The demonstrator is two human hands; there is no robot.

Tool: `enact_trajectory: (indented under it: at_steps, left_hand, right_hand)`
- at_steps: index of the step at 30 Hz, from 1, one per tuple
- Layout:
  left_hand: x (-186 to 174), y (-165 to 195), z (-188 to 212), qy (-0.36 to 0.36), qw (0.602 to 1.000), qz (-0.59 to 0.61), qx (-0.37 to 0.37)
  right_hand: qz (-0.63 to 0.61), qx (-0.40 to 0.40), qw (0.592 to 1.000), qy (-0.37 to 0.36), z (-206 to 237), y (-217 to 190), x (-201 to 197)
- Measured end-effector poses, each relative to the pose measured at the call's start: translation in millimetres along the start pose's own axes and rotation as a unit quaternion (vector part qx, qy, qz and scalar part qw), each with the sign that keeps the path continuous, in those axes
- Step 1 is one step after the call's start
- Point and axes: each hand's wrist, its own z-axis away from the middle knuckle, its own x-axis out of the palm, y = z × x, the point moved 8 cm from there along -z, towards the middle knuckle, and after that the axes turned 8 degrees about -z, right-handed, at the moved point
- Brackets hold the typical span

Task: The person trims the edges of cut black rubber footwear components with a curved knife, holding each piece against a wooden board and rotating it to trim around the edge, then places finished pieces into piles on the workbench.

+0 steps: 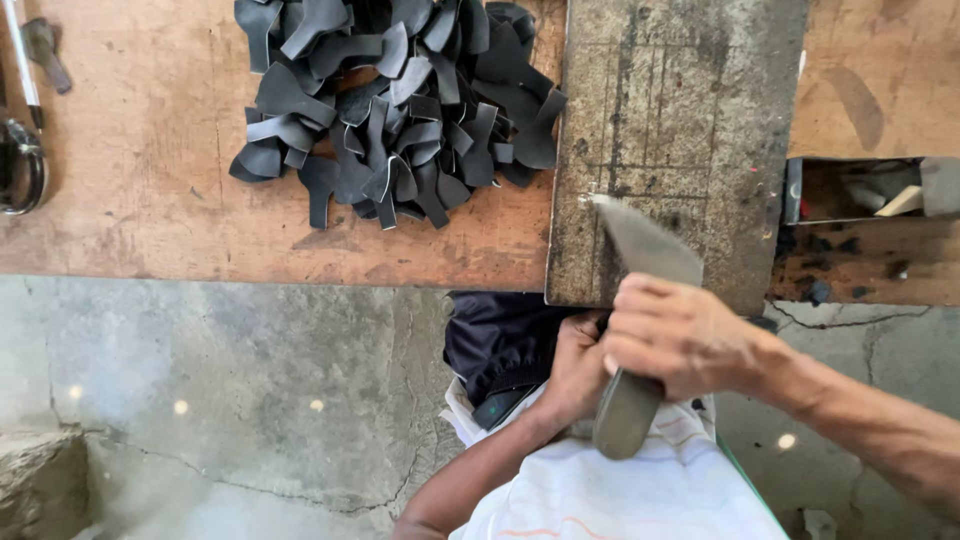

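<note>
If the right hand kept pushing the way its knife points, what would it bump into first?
Probably nothing at first: the right hand aims the knife up-left along the grey stone slab. Further on lies the pile of black cut pieces.

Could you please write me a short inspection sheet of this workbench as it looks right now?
Surface: worn brown wooden bench, with a grey scored stone slab at its edge.
Job's things: wide grey metal blade lying tilted on the slab; its rounded handle end points toward the person.
Clutter: heap of black cut rubber pieces; metal tools at far left; scraps in an open compartment.
Grippers: right hand closed around the blade; left hand below the slab edge, its hold unclear.
Cables: nothing seen.
Surroundings: cracked grey concrete floor.
</note>
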Motion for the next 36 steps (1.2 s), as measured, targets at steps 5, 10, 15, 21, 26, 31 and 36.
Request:
enact_trajectory:
  at_steps: [5, 10, 15, 21, 26, 31, 36]
  left_hand:
    - [7, 2, 4, 0.011, 0.998, -0.001, -0.056]
    - [14, 11, 2, 0.001, 0.997, 0.035, -0.075]
    - [13, 19, -6, 0.018, 0.997, 0.026, -0.077]
    - [15, 24, -11, 0.023, 0.997, 0.010, -0.067]
    - [15, 30, -8, 0.028, 0.997, -0.035, -0.064]
    - [14, 30, -9, 0.007, 0.998, -0.047, -0.044]
    - [12, 11, -9, -0.002, 0.998, -0.039, -0.056]
  right_hand:
    - [-0.043, 0.016, 0.999, -0.006, 25, -36, -2]
    - [-0.064, 0.066, 0.996, 0.012, 50, -66, 7]
    - [-0.071, 0.066, 0.995, 0.017, 48, -70, 14]
    - [-0.018, 0.087, 0.996, -0.015, 41, -64, 26]
    - [-0.025, 0.103, 0.994, -0.021, 42, -65, 25]
    - [-0.045, 0.090, 0.994, -0.035, 39, -61, 22]
    - [-0.057, 0.053, 0.996, -0.033, 32, -56, 14]
